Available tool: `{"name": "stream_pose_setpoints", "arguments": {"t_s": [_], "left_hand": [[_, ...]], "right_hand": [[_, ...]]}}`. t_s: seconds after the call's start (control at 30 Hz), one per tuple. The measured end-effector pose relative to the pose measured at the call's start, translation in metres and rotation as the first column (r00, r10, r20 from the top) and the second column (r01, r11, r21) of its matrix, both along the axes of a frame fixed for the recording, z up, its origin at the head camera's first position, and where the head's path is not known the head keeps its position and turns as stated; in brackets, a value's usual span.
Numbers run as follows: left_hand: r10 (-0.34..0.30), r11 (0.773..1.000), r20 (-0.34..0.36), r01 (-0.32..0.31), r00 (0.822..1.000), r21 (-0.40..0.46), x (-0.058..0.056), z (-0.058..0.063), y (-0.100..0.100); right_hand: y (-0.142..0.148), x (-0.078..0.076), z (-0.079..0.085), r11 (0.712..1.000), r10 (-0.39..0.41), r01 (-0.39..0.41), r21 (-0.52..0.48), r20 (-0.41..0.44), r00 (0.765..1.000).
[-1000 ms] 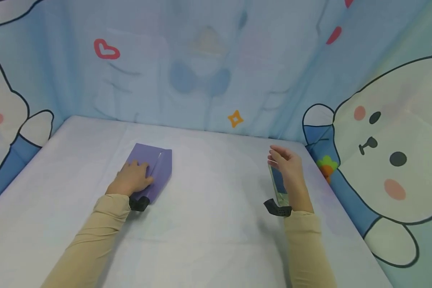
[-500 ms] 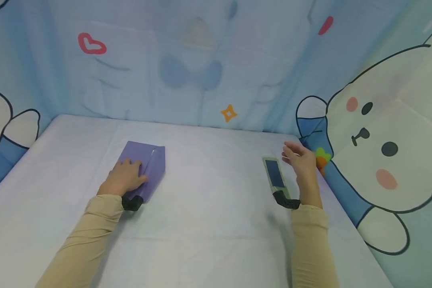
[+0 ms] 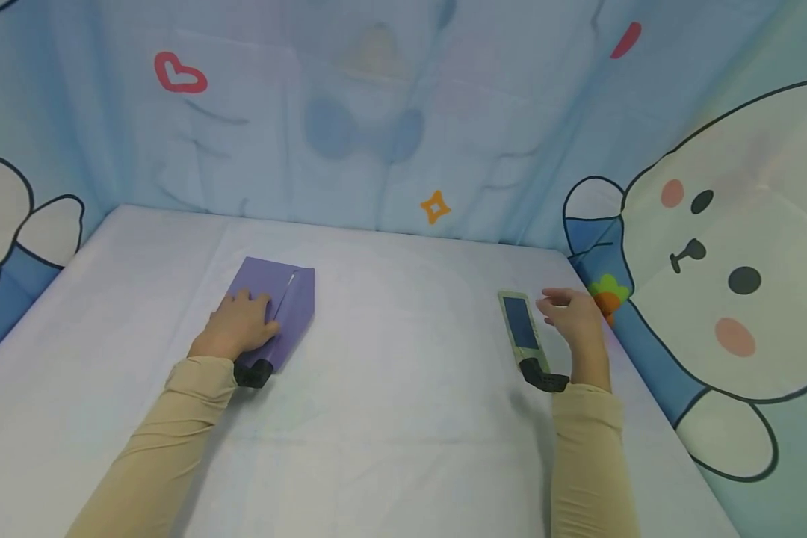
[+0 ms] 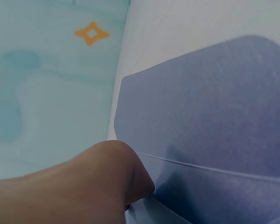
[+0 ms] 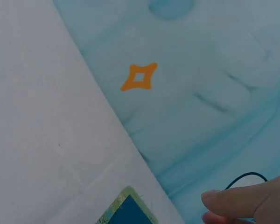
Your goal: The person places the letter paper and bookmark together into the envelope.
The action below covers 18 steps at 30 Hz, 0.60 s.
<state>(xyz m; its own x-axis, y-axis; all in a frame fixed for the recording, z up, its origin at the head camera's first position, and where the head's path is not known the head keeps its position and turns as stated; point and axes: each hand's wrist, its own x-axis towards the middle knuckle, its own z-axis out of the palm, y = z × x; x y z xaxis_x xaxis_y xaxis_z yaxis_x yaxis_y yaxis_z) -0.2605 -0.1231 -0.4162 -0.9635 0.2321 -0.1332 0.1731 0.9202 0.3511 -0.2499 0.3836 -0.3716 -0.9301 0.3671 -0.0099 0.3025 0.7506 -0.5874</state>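
A purple envelope (image 3: 299, 299) lies on the left of the white table, its flap spread out toward the right. My left hand (image 3: 237, 327) rests on it, fingers across its body. In the left wrist view the thumb (image 4: 130, 172) is bent, with its tip at the pocket's edge beside the crease. On the right lies a narrow flat piece (image 3: 521, 323) with a pale green border and a dark blue middle. Just right of it is my right hand (image 3: 576, 317), fingers loosely bent and nothing held. Only a corner of that piece shows in the right wrist view.
A white cloth covers the table (image 3: 390, 359). Behind and to the right hangs a blue printed curtain (image 3: 370, 172) with cartoon figures. Black wrist cameras sit on both wrists; the right one (image 3: 543, 376) overlaps the flat piece's near end.
My right hand has moved right, off the flat green-edged piece, and sits a little lower, so more of the piece shows. The left hand stays on the envelope. The head view has shifted slightly.
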Motion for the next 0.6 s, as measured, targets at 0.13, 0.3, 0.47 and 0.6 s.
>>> {"name": "stream_pose_setpoints", "arguments": {"t_s": [0.13, 0.3, 0.47, 0.6], "left_hand": [[0.001, 1.000, 0.009, -0.001, 1.000, 0.001, 0.000, 0.001, 0.000], [0.002, 1.000, 0.015, -0.002, 1.000, -0.005, -0.001, 0.001, 0.000], [0.005, 1.000, 0.014, -0.005, 1.000, -0.008, -0.001, 0.001, 0.000], [0.009, 1.000, 0.016, -0.009, 1.000, -0.008, -0.001, 0.000, 0.001]], "right_hand": [[0.002, -0.002, -0.008, 0.999, 0.007, -0.010, 0.050, 0.050, 0.999], [0.002, -0.003, -0.014, 0.996, -0.007, -0.004, 0.091, 0.126, 0.992], [0.006, -0.004, -0.021, 0.990, -0.003, -0.027, 0.140, 0.206, 0.979], [0.008, -0.007, -0.027, 0.982, -0.006, -0.045, 0.184, 0.266, 0.964]]}}
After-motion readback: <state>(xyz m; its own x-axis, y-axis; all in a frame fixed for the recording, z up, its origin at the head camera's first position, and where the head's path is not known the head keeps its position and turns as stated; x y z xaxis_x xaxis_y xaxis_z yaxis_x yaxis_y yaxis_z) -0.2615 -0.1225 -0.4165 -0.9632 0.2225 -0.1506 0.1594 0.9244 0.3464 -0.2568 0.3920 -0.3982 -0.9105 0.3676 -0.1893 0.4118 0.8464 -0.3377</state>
